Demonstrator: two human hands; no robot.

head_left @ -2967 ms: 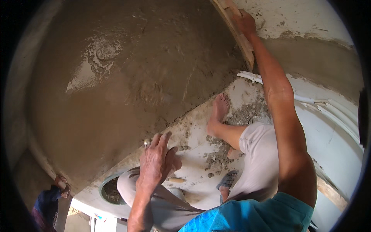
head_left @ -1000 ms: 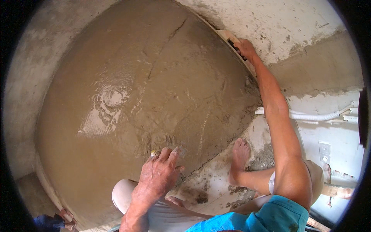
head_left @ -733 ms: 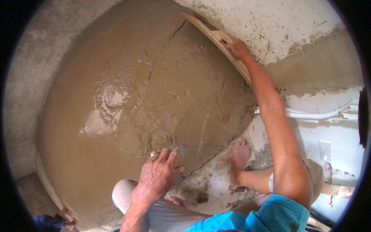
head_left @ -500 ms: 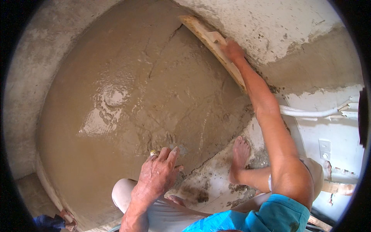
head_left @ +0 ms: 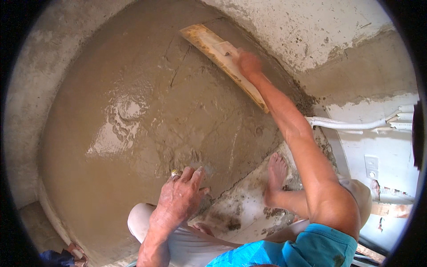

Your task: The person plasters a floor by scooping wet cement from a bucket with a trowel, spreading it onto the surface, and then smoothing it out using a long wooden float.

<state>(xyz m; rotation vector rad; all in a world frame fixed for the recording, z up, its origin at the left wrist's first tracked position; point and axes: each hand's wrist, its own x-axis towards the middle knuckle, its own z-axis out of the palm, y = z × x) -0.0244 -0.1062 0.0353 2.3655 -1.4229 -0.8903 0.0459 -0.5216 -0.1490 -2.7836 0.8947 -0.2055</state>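
My right hand point(head_left: 248, 65) is wrapped round the handle of a long wooden plastering float point(head_left: 205, 43). The float lies flat on wet grey-brown mortar point(head_left: 147, 84) spread over the floor, slanting from upper left to lower right, a short way out from the right wall. My left hand point(head_left: 180, 196) hovers over or rests lightly on the mortar close to my knee; I cannot tell if it touches. Its fingers are loosely bent and apart, with a ring on one and nothing held.
A bare foot point(head_left: 276, 171) stands on a stained pale strip point(head_left: 238, 207) beside the mortar's edge. White flexible conduit point(head_left: 351, 125) juts from the right wall, above a socket plate point(head_left: 372, 167). A concrete wall point(head_left: 26, 111) curves along the left. Another person's hand point(head_left: 78, 253) shows at lower left.
My right hand has drawn the float leftward, away from the right wall and over the mortar. My left hand stays almost where it was.
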